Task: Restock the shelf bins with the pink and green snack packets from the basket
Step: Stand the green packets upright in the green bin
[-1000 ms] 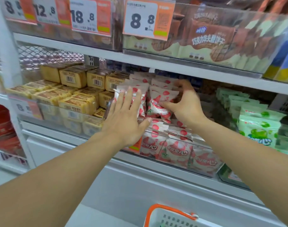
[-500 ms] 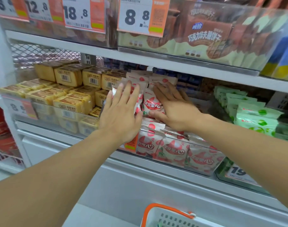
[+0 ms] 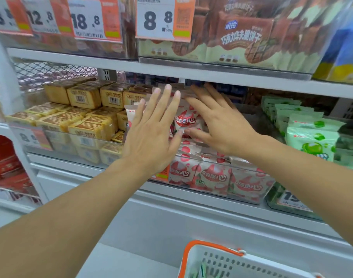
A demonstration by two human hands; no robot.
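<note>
Pressing flat now, both hands are lying open-palmed on the upright pink packets (image 3: 186, 122) in the middle bin (image 3: 250, 194) — the right hand (image 3: 221, 125), pinching one a second ago, is no longer showing any grip, and the left hand (image 3: 153, 135) is bracing the stack's other side with fingers spread. That packet is looking seated — tidying, not placing. Green packets (image 3: 312, 141) are sitting in the bin to the right; the basket (image 3: 215, 263) is waiting below, something green showing inside.
</note>
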